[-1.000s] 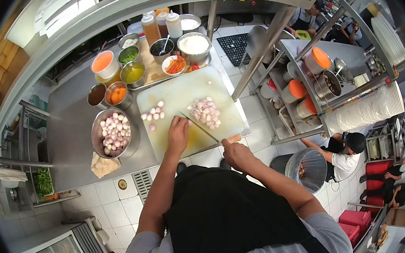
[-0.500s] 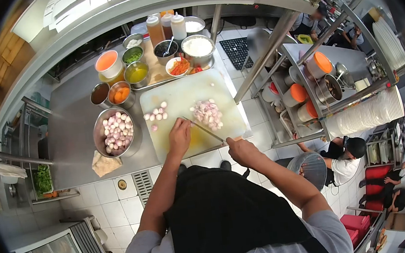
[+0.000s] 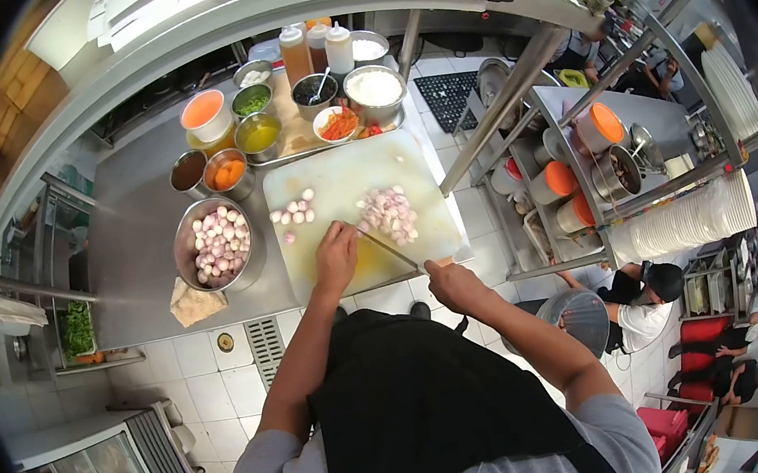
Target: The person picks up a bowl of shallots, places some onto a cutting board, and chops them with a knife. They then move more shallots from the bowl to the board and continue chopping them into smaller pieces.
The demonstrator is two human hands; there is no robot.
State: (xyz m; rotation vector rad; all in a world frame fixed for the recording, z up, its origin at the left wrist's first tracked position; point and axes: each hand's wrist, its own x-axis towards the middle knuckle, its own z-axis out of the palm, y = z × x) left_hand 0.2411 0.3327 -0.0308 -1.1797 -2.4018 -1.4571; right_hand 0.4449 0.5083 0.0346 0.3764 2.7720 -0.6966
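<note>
My right hand is wrapped round the handle of a knife, whose blade slants up and left over the pale cutting board. Close to the blade's far end, my left hand has its fingers bent together on the board; whatever they pinch is hidden. Just beyond the blade lies a pile of cut shallots. Several whole peeled shallots are grouped at the board's left side. More fill a steel bowl left of the board, beside a folded cloth.
Behind the board stand squeeze bottles, a bowl of white powder, sliced peppers and a pot of yellow liquid. A metal post rises at the right. A co-worker is down at the right by a grey bin.
The view has shifted very slightly. Both hands and the knife stay nearly where they were, and the shallots look the same.
</note>
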